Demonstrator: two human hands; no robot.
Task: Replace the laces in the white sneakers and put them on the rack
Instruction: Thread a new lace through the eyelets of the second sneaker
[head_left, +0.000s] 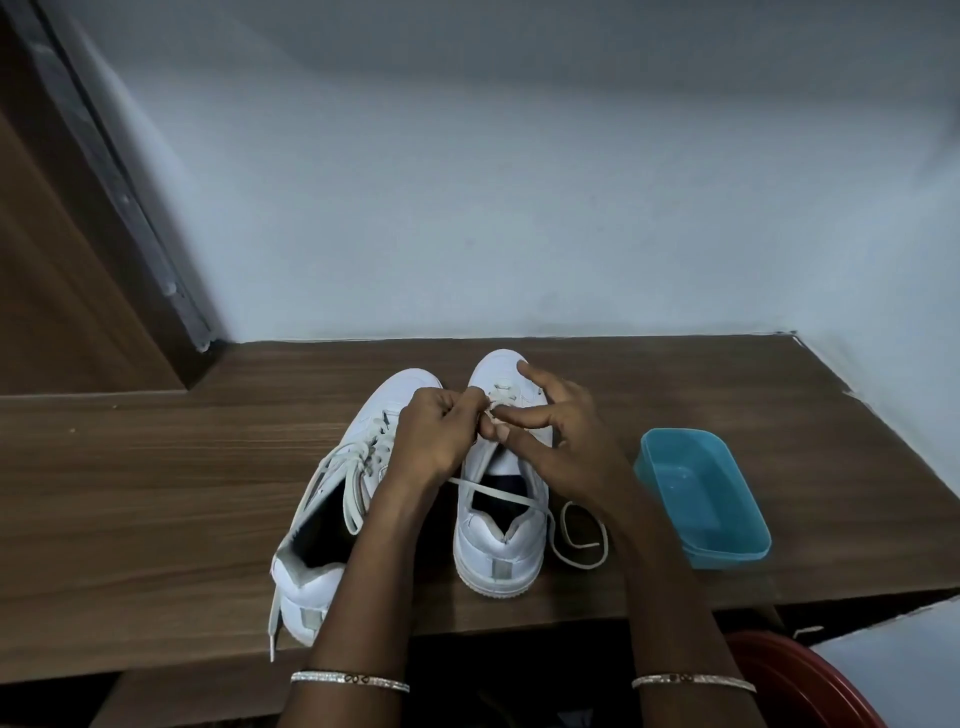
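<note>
Two white sneakers stand side by side on the wooden table (156, 493), toes pointing away from me. The left sneaker (332, 499) is laced, and one lace end hangs over the table's front edge. The right sneaker (501, 540) has a white lace (571, 540) threaded only near the toe; the lace crosses the shoe's opening and loops on the table to its right. My left hand (431, 436) pinches the lace at the lower eyelets. My right hand (561, 441) meets it there, thumb and forefinger pinching the lace, the other fingers spread over the toe.
A blue plastic tub (701, 493) sits on the table right of the shoes. A wooden door and frame (78, 260) rise at the left, a pale wall behind. A red stool (800, 680) shows below the table's front right edge.
</note>
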